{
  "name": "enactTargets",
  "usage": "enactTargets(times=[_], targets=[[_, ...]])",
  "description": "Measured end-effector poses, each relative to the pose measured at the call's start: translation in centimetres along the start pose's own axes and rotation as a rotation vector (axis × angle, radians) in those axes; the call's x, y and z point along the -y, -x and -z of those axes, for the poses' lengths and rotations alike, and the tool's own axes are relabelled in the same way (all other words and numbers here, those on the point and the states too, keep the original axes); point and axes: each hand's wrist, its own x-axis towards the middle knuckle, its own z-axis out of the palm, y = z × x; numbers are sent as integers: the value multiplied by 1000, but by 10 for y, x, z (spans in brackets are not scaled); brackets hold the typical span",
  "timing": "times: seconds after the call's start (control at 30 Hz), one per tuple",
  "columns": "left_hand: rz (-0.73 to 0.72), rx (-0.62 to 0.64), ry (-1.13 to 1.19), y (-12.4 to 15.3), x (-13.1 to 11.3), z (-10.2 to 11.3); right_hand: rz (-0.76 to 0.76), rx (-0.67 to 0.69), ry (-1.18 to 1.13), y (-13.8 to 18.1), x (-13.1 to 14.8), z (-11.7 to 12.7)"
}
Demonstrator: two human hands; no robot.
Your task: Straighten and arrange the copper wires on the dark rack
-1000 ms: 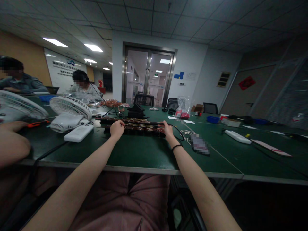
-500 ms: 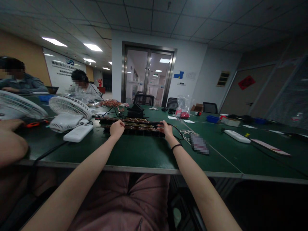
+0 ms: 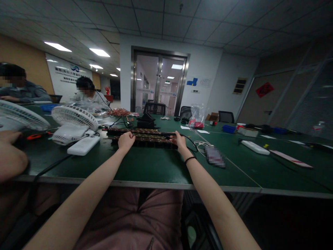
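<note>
Thin wires [image 3: 152, 135] span a black rack [image 3: 152, 144], presumably for support; left hand [image 3: 125, 141] nearly closed, grip indiscernible; right hand [image 3: 179, 141], half-curled, holds a corded tool [image 3: 168, 134].

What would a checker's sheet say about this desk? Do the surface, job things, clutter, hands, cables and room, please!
Surface: green table, seam on its right part.
Job's things: thin striped strands, lying side by side, left to right.
Clutter: white fan, white box, clear bag, blue tray.
Hands: left hand curled at the strands, right hand at their right end; how tightly, can't tell.
Cables: black cord leading to the front edge; white cable looped right of the hands.
Surroundings: glass doors; two people beyond the fan; another person's arm at left.
</note>
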Motion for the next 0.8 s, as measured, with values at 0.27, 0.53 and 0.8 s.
enactTargets(times=[0.27, 0.53, 0.8], targets=[[-25, 6, -20, -2, 3, -3, 78, -26, 11, 3, 4, 1], [-18, 12, -38, 0, 1, -1, 7, -26, -93, 3, 10, 1], [-5, 15, -16, 0, 1, -1, 3, -5, -96, 2, 13, 4]])
